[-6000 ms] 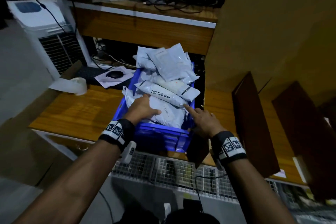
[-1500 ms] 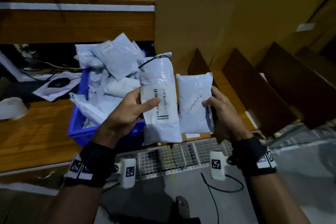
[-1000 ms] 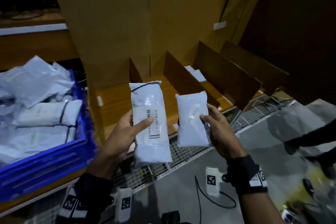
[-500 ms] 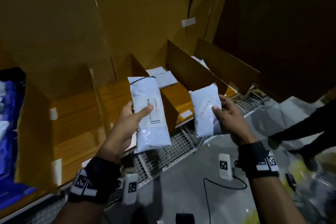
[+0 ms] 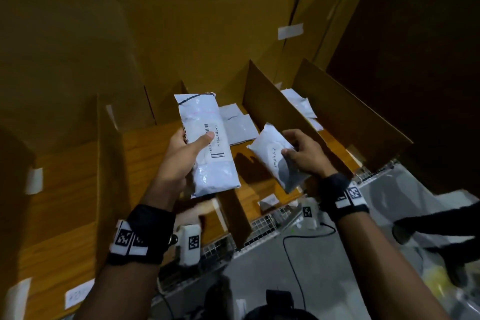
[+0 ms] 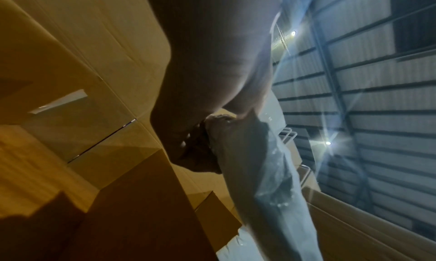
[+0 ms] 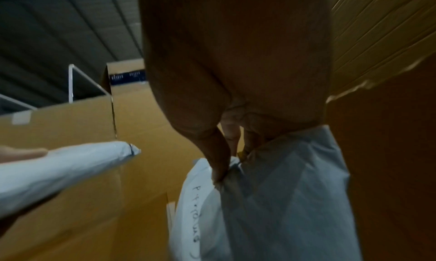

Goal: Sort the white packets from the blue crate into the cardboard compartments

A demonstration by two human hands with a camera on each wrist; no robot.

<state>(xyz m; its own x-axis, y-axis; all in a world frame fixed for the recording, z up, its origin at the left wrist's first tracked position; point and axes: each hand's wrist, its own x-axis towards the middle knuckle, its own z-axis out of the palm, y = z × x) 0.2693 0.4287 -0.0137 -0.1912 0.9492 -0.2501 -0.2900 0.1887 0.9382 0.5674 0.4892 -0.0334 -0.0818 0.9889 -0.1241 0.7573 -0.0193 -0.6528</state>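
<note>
My left hand (image 5: 187, 153) grips a long white packet (image 5: 207, 143) with a barcode and the word EXCEPTION, thumb across its face, held over the cardboard compartments. The same long packet (image 6: 266, 181) hangs from my fingers in the left wrist view. My right hand (image 5: 301, 153) pinches a smaller white packet (image 5: 275, 158) with handwriting, tilted over the middle compartment beside a cardboard divider (image 5: 275, 112). The small packet (image 7: 271, 199) fills the right wrist view. The blue crate is out of view.
Flat white packets (image 5: 237, 125) lie in the middle compartment and others (image 5: 301, 106) in the one to its right. Tall cardboard walls (image 5: 181, 21) rise behind. A wire mesh shelf edge (image 5: 262, 226) and grey floor with a black cable lie below.
I have turned right from the blue crate to the compartments. Both hands have carried their packets forward; the right packet is now tilted and lower over the middle compartment.
</note>
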